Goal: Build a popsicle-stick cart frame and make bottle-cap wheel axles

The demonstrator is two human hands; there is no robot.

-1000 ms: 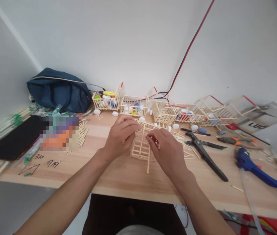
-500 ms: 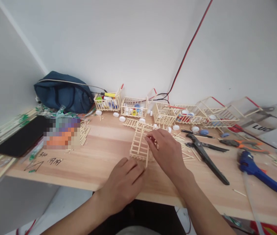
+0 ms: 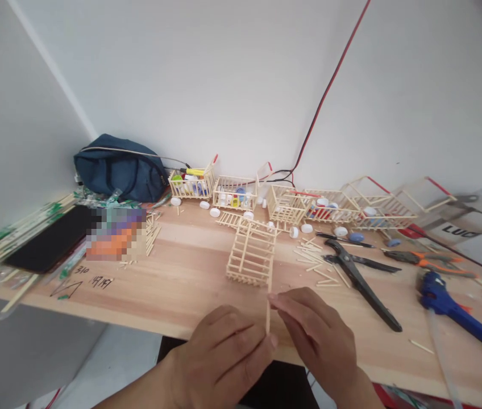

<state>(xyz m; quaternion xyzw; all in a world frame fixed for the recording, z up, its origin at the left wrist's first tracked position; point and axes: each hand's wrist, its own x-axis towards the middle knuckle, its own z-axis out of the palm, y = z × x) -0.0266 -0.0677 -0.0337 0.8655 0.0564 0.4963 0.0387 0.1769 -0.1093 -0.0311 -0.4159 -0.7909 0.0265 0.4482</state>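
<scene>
A small slatted frame of thin wooden sticks lies on the table in front of my hands. One longer wooden stick runs toward me along the frame's right side and sticks out past its near edge. I cannot tell whether this stick is fastened to the frame. Its near end is in the closed fingers of my left hand. A little farther up, my right hand has thumb and fingertips closed on the same stick.
Several stick carts with bottle-cap wheels, such as one cart, line the wall. Pliers, orange-handled pliers and a blue glue gun lie at right. At left are a phone, a blue bag and bundled sticks.
My right hand has moved from over the frame down toward me, onto the projecting stick. My left hand has come nearer and to the right. The view has shifted slightly.
</scene>
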